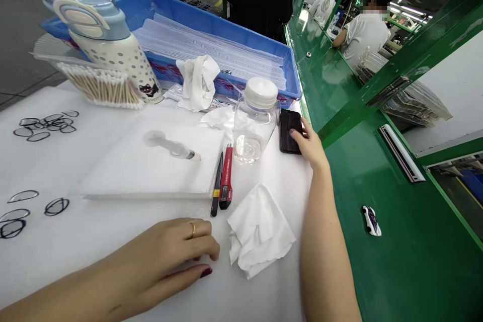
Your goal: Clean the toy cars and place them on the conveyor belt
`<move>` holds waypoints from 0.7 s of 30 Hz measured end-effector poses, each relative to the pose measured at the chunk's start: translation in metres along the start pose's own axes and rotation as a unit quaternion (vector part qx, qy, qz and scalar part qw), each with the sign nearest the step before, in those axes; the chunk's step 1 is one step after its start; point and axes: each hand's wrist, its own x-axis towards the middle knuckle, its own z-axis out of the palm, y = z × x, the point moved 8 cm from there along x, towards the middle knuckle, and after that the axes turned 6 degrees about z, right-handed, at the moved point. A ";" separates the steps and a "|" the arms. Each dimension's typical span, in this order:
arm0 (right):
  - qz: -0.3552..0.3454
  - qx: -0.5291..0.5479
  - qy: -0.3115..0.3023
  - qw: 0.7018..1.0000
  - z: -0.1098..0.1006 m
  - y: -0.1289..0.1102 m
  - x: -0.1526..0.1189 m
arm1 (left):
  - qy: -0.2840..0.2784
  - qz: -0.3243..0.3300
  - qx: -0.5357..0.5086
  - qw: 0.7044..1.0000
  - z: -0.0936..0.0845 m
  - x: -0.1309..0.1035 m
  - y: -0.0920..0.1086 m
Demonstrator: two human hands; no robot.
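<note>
Black and glossy, the phone [290,136] lay at the right edge of the white-covered counter [275,299], just beside the clear jar [252,133] with its white lid. The right hand [311,147] had its grip closed on the phone, the thumb over the dark screen and the fingers at its right side. The left hand [175,251] rested near the front of the counter, its grip empty and loosely open, fingers bent and thumb apart, a gold ring on one finger.

Between the hands lay a white wipe [260,231], spread and creased. Farther back, a red utility knife [226,178] and black tweezers [216,188] lay side by side along the right edge of a white foam pad [151,178], which bore a translucent syringe-like item [177,148]. Black rings [53,123] lay in loose groups on the left. Behind the pad, a crumpled tissue [199,80], a pack of cotton swabs [101,85] and a dotted bottle [116,55] stood near a blue bin [226,27] holding white strips.

To the right, a green counter [400,261] carried a small white-and-dark toy car [372,220]. A person in a white shirt [366,35] sat farther along it.
</note>
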 end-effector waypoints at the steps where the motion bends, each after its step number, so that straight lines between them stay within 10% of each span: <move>1: 0.006 0.028 -0.006 1.000 -0.003 0.000 0.000 | 0.011 0.003 -0.004 1.000 -0.001 0.000 0.001; 21: 0.022 0.006 0.055 0.998 -0.002 -0.008 -0.003 | 0.103 -0.019 -0.037 0.994 -0.007 -0.004 0.006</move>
